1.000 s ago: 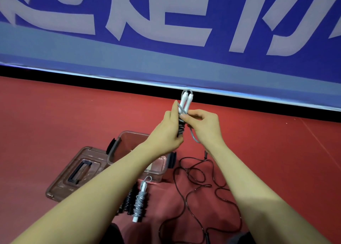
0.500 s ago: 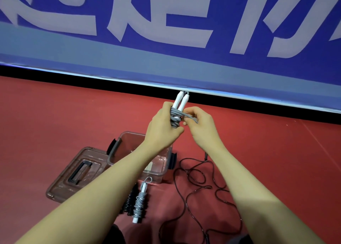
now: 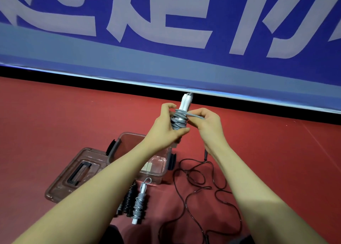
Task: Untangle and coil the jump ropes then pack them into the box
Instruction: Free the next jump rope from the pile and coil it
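Observation:
My left hand [image 3: 166, 127] grips a grey jump rope [image 3: 178, 121] wound round its two white handles, held upright in the air. My right hand [image 3: 206, 122] pinches the loose grey end beside the coil, stretched level to the right. Below, a clear brown box [image 3: 164, 171] stands open on the red floor, partly hidden by my left forearm. In front of it lie a coiled grey rope [image 3: 139, 205] with white handles and a coiled black rope [image 3: 129, 199]. A loose black rope [image 3: 195, 184] sprawls tangled on the floor to the right.
The box lid [image 3: 73, 175] lies flat on the floor to the left of the box. A blue banner with large pale letters [image 3: 166, 31] runs along the wall behind, with a black strip at its foot.
More grey rope has been wound round the handles, so the hanging tail is gone and only a short end stays in my right hand. Both hands sit slightly lower.

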A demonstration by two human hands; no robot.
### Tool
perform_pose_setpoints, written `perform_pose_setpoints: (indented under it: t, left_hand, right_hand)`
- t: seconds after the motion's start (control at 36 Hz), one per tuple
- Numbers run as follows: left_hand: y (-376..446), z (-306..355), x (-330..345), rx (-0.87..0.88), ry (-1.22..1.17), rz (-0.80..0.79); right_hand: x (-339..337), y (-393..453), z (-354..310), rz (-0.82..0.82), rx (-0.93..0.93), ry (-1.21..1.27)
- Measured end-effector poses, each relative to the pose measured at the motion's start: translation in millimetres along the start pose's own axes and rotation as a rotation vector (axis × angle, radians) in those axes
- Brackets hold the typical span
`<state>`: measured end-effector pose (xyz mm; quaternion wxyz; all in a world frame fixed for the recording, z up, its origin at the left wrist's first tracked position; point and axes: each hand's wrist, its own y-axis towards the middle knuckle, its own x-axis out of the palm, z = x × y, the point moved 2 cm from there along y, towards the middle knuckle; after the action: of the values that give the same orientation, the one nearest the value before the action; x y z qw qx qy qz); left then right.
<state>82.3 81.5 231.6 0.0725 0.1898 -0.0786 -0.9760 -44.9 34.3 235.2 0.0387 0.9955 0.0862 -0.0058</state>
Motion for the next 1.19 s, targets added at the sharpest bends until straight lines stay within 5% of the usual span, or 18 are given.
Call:
perform_pose_setpoints:
  t: [0.25, 0.69, 1.03, 1.19]
  left_hand:
    - [2.0, 4.0, 8.9, 0.125, 0.174, 0.103]
    - [0.1, 7.7, 10.9, 0.05, 0.222, 0.051]
    - [2.3, 8.4, 13.1, -0.022, 0.565, 0.141]
    - [-2.3, 8.7, 26.5, 0.082, 0.885, 0.175]
  right_hand:
    - [-4.3, -0.6, -5.8, 0.043, 0.008, 0.147]
    - [-0.1, -5.0, -9.2, -0.051, -0.06, 0.079]
    - [-0.1, -3.2, -4.1, 0.086, 0.012, -0.006]
    - [-2.1, -1.1, -1.9, 0.123, 0.066, 0.051]
